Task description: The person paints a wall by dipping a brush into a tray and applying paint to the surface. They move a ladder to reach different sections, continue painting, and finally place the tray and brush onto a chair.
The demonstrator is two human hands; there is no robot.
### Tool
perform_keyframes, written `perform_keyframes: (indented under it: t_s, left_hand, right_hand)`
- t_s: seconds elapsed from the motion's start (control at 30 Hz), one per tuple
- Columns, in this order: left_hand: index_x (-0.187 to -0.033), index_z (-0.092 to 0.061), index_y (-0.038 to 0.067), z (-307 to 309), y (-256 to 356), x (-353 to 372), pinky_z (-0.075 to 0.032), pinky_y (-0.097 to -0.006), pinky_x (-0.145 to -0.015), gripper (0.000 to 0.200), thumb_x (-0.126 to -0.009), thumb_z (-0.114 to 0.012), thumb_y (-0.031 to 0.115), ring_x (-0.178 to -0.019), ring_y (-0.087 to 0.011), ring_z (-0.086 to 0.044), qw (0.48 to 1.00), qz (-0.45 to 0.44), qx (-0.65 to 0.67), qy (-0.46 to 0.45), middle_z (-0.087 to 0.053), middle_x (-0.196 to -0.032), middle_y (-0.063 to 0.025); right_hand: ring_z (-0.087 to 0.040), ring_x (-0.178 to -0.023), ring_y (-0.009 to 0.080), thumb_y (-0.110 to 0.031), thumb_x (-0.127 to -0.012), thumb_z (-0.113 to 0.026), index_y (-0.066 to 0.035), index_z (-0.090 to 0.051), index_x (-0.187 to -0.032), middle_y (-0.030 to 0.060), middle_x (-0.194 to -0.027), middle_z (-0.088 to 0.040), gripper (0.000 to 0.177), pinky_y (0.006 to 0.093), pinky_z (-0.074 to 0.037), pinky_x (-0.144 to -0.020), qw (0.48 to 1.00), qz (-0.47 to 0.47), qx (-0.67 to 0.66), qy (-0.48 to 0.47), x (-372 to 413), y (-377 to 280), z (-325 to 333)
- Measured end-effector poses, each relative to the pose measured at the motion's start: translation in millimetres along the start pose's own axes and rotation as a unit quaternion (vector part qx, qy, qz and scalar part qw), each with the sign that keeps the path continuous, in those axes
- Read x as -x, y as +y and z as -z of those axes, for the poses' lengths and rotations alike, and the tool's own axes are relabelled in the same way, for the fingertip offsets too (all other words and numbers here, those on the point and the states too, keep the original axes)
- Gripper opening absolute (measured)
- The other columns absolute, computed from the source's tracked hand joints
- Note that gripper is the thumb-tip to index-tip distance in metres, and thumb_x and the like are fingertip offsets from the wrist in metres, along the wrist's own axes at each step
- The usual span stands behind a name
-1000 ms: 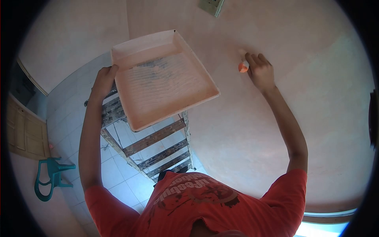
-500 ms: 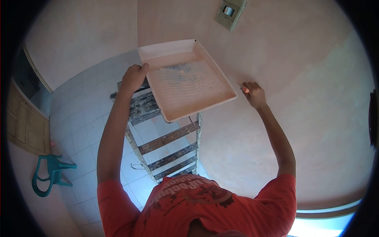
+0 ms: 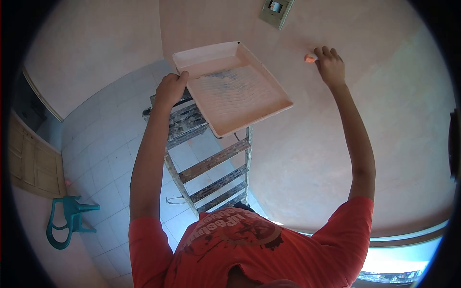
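Note:
My left hand [image 3: 172,89] grips the left rim of a paint tray [image 3: 269,97], its thumb hooked over the edge. The tray is coated in pale pink paint, with a ribbed floor and a grey patch near the deep end. Up against the pinkish wall [image 3: 307,158], my right hand [image 3: 331,66] has its fingers bent around a small orange piece [image 3: 309,58] that sticks out at the thumb side. Its kind is unclear, being mostly hidden by the hand. Behind and below the tray stands a paint-splattered wooden stepladder [image 3: 216,160].
A wall switch box [image 3: 275,13] with an open middle sits above the tray. On the tiled floor [image 3: 103,158] at left lies a green plastic chair [image 3: 72,218]. A wooden door [image 3: 36,163] is at far left, and a bright window [image 3: 394,266] at lower right.
My right hand has moved up and slightly right along the wall with the orange piece. The tray and my left hand have shifted slightly up and right in view.

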State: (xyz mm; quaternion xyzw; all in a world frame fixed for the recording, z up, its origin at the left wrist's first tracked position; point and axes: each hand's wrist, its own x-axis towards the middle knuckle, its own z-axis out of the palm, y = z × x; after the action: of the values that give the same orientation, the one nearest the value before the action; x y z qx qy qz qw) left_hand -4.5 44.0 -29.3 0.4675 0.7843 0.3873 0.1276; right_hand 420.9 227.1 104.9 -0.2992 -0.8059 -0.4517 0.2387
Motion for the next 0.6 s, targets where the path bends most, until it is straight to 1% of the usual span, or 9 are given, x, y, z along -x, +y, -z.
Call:
perform_keyframes:
  t_s: [0.03, 0.07, 0.13, 0.17, 0.23, 0.27, 0.33, 0.43, 0.6]
  left_hand:
    - [-0.087, -0.069, -0.008, -0.5, -0.6, 0.0, -0.049, -0.0468, -0.087, 0.067, -0.091, -0.043, 0.054, -0.092, -0.0426, -0.066, 1.0, -0.003, 0.003, 0.003, -0.068, -0.094, -0.0281]
    - [-0.088, -0.069, -0.008, -1.6, -2.1, 0.7, -0.049, -0.047, -0.087, 0.067, -0.091, -0.043, 0.054, -0.093, -0.0427, -0.066, 1.0, -0.011, 0.001, 0.011, -0.068, -0.095, -0.0283]
    - [-0.089, -0.069, -0.008, -1.4, -2.3, -1.5, -0.049, -0.0473, -0.087, 0.067, -0.091, -0.043, 0.054, -0.094, -0.0428, -0.066, 1.0, -0.021, 0.003, 0.022, -0.068, -0.096, -0.0285]
    - [-0.089, -0.069, -0.008, -1.7, -2.0, -3.3, -0.049, -0.0474, -0.088, 0.068, -0.091, -0.043, 0.054, -0.094, -0.0429, -0.066, 1.0, -0.019, -0.002, 0.018, -0.068, -0.096, -0.0287]
    - [-0.089, -0.069, -0.008, -2.0, -2.3, -2.1, -0.049, -0.0474, -0.088, 0.068, -0.091, -0.043, 0.054, -0.094, -0.0429, -0.066, 1.0, -0.011, -0.006, 0.013, -0.068, -0.097, -0.0289]
    - [-0.089, -0.069, -0.008, -2.6, -2.5, -2.2, -0.049, -0.0474, -0.087, 0.067, -0.091, -0.043, 0.053, -0.094, -0.043, -0.066, 1.0, -0.015, -0.002, 0.017, -0.068, -0.096, -0.029]
    - [-0.089, -0.069, -0.008, -2.0, -1.6, 0.4, -0.049, -0.0473, -0.087, 0.067, -0.091, -0.043, 0.053, -0.094, -0.043, -0.066, 1.0, -0.018, -0.002, 0.016, -0.068, -0.096, -0.0292]
    - [-0.087, -0.069, -0.008, -0.9, 0.4, -1.9, -0.049, -0.047, -0.087, 0.067, -0.091, -0.042, 0.053, -0.093, -0.043, -0.066, 1.0, -0.01, -0.01, 0.003, -0.068, -0.095, -0.0293]
    - [-0.086, -0.069, -0.009, -4.5, -5.9, -4.8, -0.049, -0.0466, -0.087, 0.069, -0.091, -0.041, 0.054, -0.094, -0.0431, -0.065, 1.0, -0.018, -0.004, 0.01, -0.067, -0.095, -0.0292]
  right_hand:
    - [-0.064, -0.085, 0.0242, -0.016, -0.081, -0.069, -0.016, -0.063, -0.101, 0.0029, -0.091, -0.062, 0.021, 0.0376, -0.056, -0.07, 0.999, 0.019, 0.0, -0.042, 16.7, -10.1, -19.8]
    - [-0.066, -0.089, 0.0246, -0.014, -0.081, -0.068, -0.015, -0.064, -0.103, 0.0045, -0.096, -0.064, 0.022, 0.0374, -0.057, -0.072, 0.998, 0.065, -0.016, -0.008, 35.8, -18.9, -43.6]
    - [-0.068, -0.091, 0.03, -0.019, -0.084, -0.07, -0.014, -0.066, -0.104, 0.0105, -0.1, -0.068, 0.021, 0.042, -0.057, -0.075, 0.981, -0.027, -0.104, -0.163, 62.2, -46.6, -53.0]
    - [-0.068, -0.091, 0.03, -0.019, -0.084, -0.07, -0.014, -0.066, -0.104, 0.0105, -0.1, -0.068, 0.021, 0.042, -0.057, -0.075, 0.981, -0.024, -0.1, -0.162, 61.4, -45.3, -52.3]
    - [-0.068, -0.087, 0.035, -0.027, -0.085, -0.072, -0.011, -0.065, -0.101, 0.0146, -0.094, -0.07, 0.023, 0.0469, -0.056, -0.076, 0.926, -0.193, -0.167, -0.278, 62.8, -45.1, -53.4]
    - [-0.068, -0.084, 0.038, -0.03, -0.086, -0.072, -0.008, -0.065, -0.097, 0.017, -0.088, -0.07, 0.026, 0.0498, -0.054, -0.075, 0.946, -0.173, -0.162, -0.221, 63.4, -35.6, -51.9]
    - [-0.068, -0.081, 0.0375, -0.031, -0.087, -0.071, -0.009, -0.065, -0.096, 0.0161, -0.086, -0.07, 0.025, 0.0496, -0.054, -0.071, 0.964, -0.158, -0.11, -0.185, 51.8, -8.4, -46.6]
    - [-0.066, -0.077, 0.0282, -0.027, -0.088, -0.07, -0.012, -0.064, -0.098, 0.0034, -0.089, -0.065, 0.019, 0.043, -0.056, -0.062, 0.993, -0.1, -0.015, -0.063, 14.3, 12.9, -11.8]
    - [-0.064, -0.072, 0.0241, -0.021, -0.081, -0.073, -0.014, -0.063, -0.098, 0.0014, -0.084, -0.062, 0.021, 0.0362, -0.057, -0.059, 0.994, -0.09, 0.037, 0.043, -8.8, 12.0, 8.0]
